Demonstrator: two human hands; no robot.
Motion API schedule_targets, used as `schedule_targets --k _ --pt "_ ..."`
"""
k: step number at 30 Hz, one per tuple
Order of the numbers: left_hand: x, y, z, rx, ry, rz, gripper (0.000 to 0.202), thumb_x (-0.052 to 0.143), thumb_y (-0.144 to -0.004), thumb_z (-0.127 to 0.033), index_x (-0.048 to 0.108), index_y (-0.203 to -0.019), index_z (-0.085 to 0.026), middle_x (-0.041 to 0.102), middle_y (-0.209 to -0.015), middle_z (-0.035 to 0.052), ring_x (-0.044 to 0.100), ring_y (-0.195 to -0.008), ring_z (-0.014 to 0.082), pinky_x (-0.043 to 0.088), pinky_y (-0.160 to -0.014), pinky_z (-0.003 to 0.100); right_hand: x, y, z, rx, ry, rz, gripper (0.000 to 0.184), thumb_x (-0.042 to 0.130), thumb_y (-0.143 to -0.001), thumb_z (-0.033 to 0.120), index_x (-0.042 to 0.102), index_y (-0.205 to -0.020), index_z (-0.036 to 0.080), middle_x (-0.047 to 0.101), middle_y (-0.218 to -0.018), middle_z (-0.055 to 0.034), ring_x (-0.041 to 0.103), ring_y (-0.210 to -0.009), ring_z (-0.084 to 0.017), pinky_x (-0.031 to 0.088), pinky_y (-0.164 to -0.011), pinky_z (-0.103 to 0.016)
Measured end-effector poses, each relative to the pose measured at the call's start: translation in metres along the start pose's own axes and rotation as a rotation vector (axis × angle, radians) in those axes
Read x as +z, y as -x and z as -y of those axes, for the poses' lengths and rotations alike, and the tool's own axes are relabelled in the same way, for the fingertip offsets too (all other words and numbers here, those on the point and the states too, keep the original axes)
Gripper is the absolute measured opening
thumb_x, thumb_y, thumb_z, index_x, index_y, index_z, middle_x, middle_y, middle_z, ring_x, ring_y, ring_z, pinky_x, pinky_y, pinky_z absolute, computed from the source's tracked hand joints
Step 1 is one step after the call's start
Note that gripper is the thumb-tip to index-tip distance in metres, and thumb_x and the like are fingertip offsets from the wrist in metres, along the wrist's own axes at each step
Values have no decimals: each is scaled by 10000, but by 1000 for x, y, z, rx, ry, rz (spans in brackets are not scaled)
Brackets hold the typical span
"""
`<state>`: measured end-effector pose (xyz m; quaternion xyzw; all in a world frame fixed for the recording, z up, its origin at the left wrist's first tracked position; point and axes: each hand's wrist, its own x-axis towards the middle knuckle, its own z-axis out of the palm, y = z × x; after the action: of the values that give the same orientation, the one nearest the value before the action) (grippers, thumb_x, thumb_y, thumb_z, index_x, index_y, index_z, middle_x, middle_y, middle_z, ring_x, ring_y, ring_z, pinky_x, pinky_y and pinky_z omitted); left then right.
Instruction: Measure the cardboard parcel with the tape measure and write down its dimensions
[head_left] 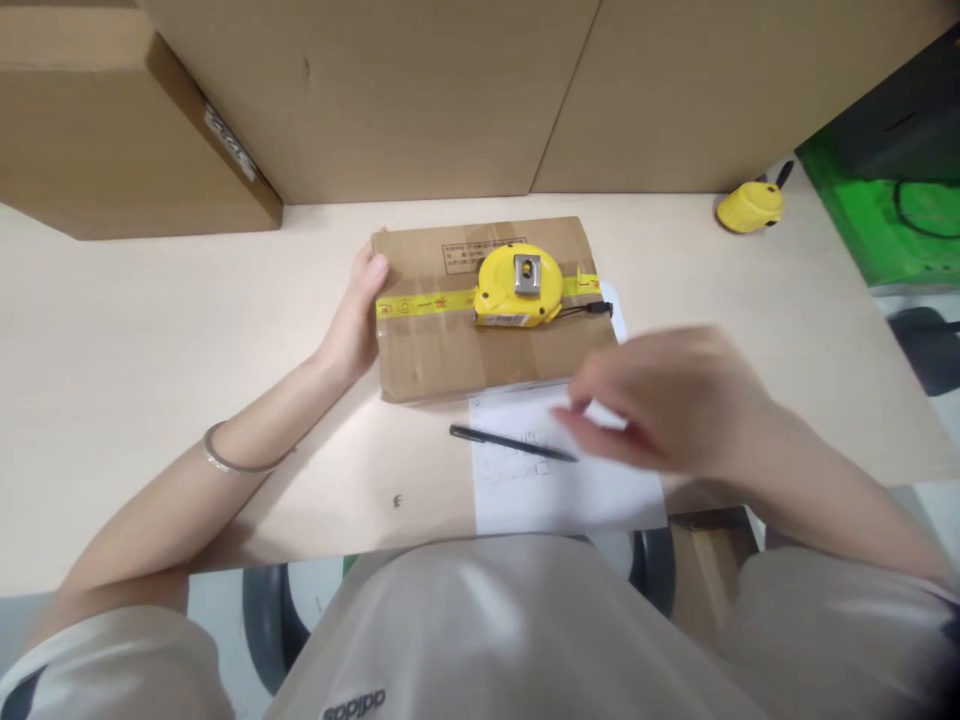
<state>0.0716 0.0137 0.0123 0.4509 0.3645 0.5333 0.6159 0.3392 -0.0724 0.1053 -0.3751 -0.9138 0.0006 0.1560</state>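
A tape measure [510,290] lies atop a cardboard box [439,360] on a table [180,320], with a sheet of paper [562,505] jutting out before it and a pen [514,443] across the sheet's left edge. Larger cartons [405,110] stand behind and at left; an apparent second tape measure [748,207] sits back right.

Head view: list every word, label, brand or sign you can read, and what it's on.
"adidas": on the shirt.
Smiley sign: on the yellow strip across the carton; its red characters are too blurred to read.
Unreadable, too small or blurred: the framed print on the carton, the sticker on the tape measure, the marks on the paper, and the label on the left box.
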Motion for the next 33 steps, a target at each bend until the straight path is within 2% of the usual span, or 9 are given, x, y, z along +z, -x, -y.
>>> schedule_targets --k 4,6,8,11,13,15,18,23,33 --pt "2 4 3 21 64 34 582 724 -796 -518 552 -1301 -286 556 -1499 24 386 -1502 339 368 -1237 485 24 29 24 164 1 701 158 554 -889 312 625 -910 172 710 -728 -31 589 -566 -171 176 -539 -303" --pt "5 6 2 -3 70 20 587 722 -793 -499 538 -1287 -240 586 -1467 60 419 -1479 357 385 -1221 494 33 33 26 233 -49 890 127 516 -890 229 621 -923 166 737 -824 -64 641 -664 -192 196 -559 -299" --pt "7 7 0 -18 67 -1 589 725 -784 -517 532 -1250 -212 629 -1415 85 438 -1465 370 395 -1212 499 33 35 21 284 -120 951 114 488 -886 188 598 -856 180 721 -800 -50 638 -681 -175 230 -558 -285" --pt "10 7 -2 -36 81 -21 561 732 -769 -515 527 -1204 -226 675 -1350 76 463 -1448 371 405 -1199 506 22 44 7 365 -378 866 11 568 -815 197 563 -811 206 672 -746 0 571 -612 -125 286 -523 -246" --pt "10 7 -2 -47 83 -32 529 725 -769 -499 525 -1187 -241 687 -1334 64 470 -1444 365 415 -1185 506 21 55 -4 375 -645 727 95 617 -773 185 528 -795 212 613 -690 24 510 -563 -98 317 -499 -224" --pt "10 7 -2 -56 75 -39 512 712 -775 -499 521 -1181 -250 680 -1348 57 465 -1448 359 432 -1166 499 29 66 -11 368 -886 560 133 623 -805 194 494 -775 210 571 -645 30 496 -548 -90 351 -494 -213" --pt "10 6 -1 -53 66 -46 506 703 -774 -506 515 -1167 -248 661 -1379 59 457 -1456 353 455 -1138 476 54 77 -13 503 -1114 371 183 592 -907 291 493 -780 206 600 -636 11 539 -539 -98 407 -497 -216" --pt "11 6 -1 -52 74 -42 500 717 -763 -494 510 -1148 -250 661 -1374 51 456 -1457 343 442 -1152 468 81 77 -9 640 -1138 290 215 650 -889 334 495 -813 206 549 -619 39 499 -518 -84 386 -477 -206" --pt "10 6 -2 -57 22 -71 553 728 -734 -545 519 -1151 -249 660 -1370 47 431 -1462 377 446 -1132 486 77 71 -11 600 -1117 341 250 673 -857 289 592 -658 161 556 -646 -1 477 -584 -90 370 -537 -241"
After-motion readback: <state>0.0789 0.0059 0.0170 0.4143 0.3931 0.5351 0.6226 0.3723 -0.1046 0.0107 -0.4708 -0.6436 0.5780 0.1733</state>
